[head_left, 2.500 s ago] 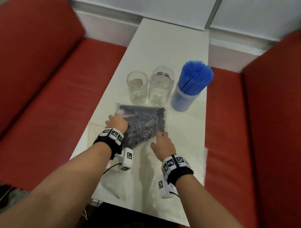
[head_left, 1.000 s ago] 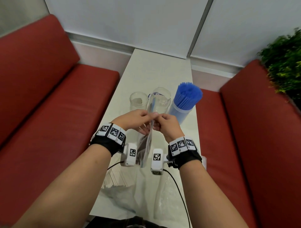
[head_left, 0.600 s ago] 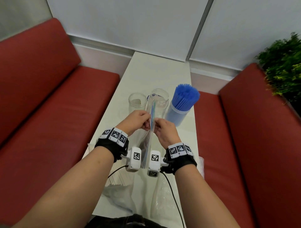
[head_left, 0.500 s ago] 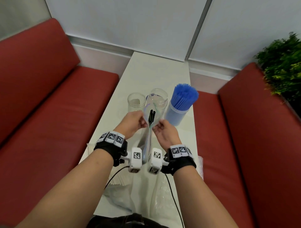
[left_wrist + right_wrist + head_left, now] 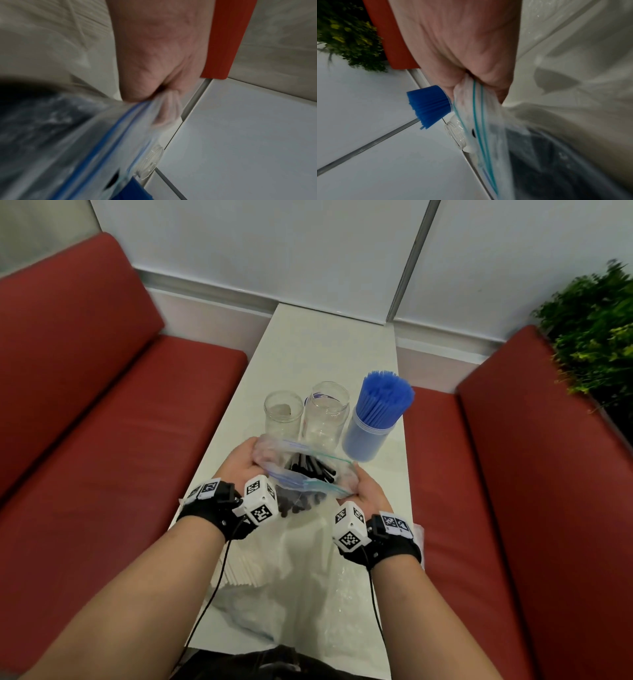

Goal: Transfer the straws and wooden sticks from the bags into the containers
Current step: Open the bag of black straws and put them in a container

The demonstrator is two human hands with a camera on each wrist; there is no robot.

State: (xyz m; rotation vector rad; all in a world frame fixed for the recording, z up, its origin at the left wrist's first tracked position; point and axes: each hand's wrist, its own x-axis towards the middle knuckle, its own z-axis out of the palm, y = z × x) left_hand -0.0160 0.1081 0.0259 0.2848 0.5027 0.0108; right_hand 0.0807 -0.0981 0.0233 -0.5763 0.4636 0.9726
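Note:
A clear zip bag [image 5: 274, 455] of black straws [image 5: 310, 469] hangs above the white table [image 5: 329, 344], its mouth pulled wide open. My left hand [image 5: 241, 462] pinches the bag's left edge [image 5: 161, 102]; my right hand [image 5: 364, 489] pinches its right edge [image 5: 471, 88]. The straws' ends show in the mouth. Just behind stand two empty clear jars, a left one [image 5: 283, 414] and a right one [image 5: 327, 412], and a clear tub [image 5: 368, 436] packed with blue straws [image 5: 385, 398]. A bag of pale wooden sticks [image 5: 246, 571] lies under my left forearm.
Crumpled empty clear bags [image 5: 308, 594] cover the near end of the table. Red bench seats [image 5: 120, 440] flank it on both sides. A green plant [image 5: 596, 330] stands at the far right. White wall panels close off the back.
The bag was lifted off the table and held upright between both hands. Its zip has since been pulled apart, and both hands have moved outward, spreading the mouth wide.

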